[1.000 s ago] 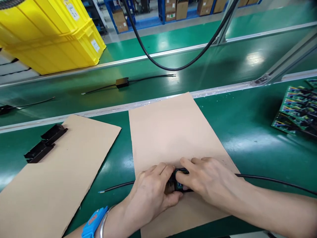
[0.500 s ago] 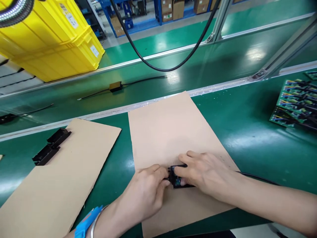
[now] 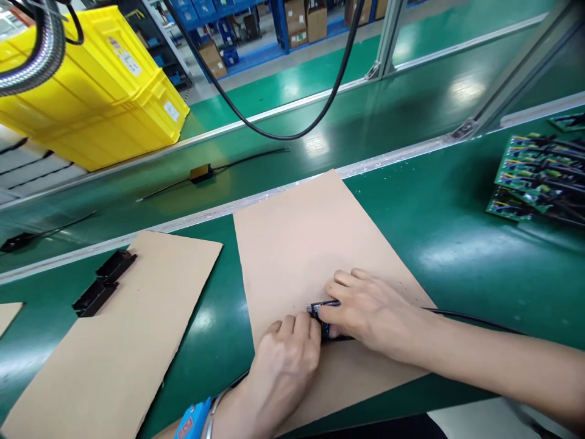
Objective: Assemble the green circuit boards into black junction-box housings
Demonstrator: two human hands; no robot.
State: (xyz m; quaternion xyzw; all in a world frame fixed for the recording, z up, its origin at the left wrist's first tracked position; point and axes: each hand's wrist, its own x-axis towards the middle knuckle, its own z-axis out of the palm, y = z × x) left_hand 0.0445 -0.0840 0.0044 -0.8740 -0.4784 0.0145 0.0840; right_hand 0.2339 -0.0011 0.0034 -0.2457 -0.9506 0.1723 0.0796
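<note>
A small black housing (image 3: 325, 330) with a circuit board inside lies over the cardboard sheet (image 3: 292, 244), mostly covered by my fingers. My right hand (image 3: 365, 308) grips it from the right, thumb and index finger over its open top. At its left end my left hand (image 3: 290, 347) is closed, knuckles up, with the fingertips hidden against the housing. A black cable (image 3: 470, 315) runs off to the right behind my right wrist. Another stretch of black cable (image 3: 238, 380) shows beside my left wrist.
Two black housings (image 3: 95, 297) rest on a second cardboard sheet (image 3: 114, 341) at left. Wired circuit boards (image 3: 539, 177) are piled at the right. Beyond the metal rail lies a cabled box (image 3: 201, 174). Yellow crates (image 3: 137, 116) stand at the upper left; a black cable (image 3: 292, 135) hangs overhead.
My left hand has turned knuckles up and moved closer over the housing's left end. My right hand keeps its grip. The whole view has shifted slightly.
</note>
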